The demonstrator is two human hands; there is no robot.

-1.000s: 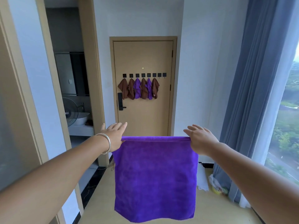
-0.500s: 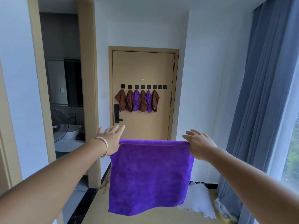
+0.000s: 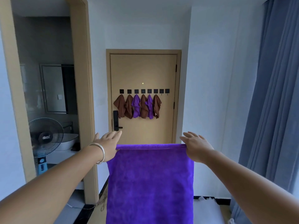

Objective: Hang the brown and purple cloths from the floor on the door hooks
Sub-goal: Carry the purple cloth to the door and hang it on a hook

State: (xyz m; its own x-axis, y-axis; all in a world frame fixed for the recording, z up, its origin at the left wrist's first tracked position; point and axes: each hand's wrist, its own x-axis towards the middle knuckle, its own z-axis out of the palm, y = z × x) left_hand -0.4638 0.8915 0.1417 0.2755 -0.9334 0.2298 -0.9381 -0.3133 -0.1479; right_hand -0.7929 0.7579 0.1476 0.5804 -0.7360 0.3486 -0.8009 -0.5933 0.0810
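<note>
A purple cloth hangs spread out in front of me. My left hand pinches its top left corner and my right hand pinches its top right corner; the other fingers of both hands are stretched forward. Straight ahead stands the tan door with a row of black hooks. Several brown and purple cloths hang from the left hooks. The two rightmost hooks are bare.
A bathroom doorway opens on the left, with a standing fan and a basin inside. Grey-blue curtains hang on the right. A white bag lies on the floor behind the cloth, by the wall.
I have moved nearer to the door and my view has tilted upward. The door sits lower and larger in view. Both hands keep holding the cloth stretched.
</note>
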